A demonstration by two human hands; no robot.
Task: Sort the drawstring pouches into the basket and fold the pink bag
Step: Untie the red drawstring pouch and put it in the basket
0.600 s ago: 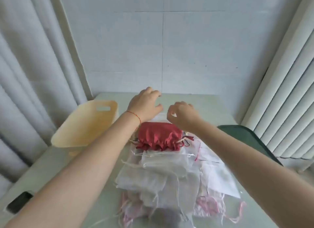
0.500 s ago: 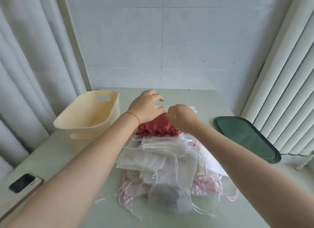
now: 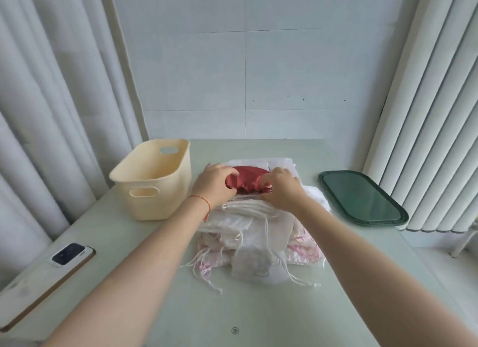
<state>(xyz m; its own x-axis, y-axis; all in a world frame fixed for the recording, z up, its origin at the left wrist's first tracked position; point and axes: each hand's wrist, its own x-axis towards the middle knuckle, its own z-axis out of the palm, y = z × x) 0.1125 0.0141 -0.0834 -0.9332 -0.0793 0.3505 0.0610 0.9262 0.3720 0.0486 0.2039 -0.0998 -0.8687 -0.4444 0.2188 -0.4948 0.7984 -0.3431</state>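
both hands have closed in on the red pouch (image 3: 247,178) since a moment ago, when they only hovered above it. now the left hand (image 3: 214,183) grasps its left end and the right hand (image 3: 280,189) pinches its right end by the cord. the pouch sits on the far end of the white pile (image 3: 248,225), right of the basket (image 3: 152,178), which looks empty, so sorting is likely just starting.

- small round mark on table (image 3: 181,321) near edge, at (image 3: 235,330), too small to read
- phone (image 3: 46,277) near left: no legible text
- basket (image 3: 152,181), tray (image 3: 362,199): no labels readable
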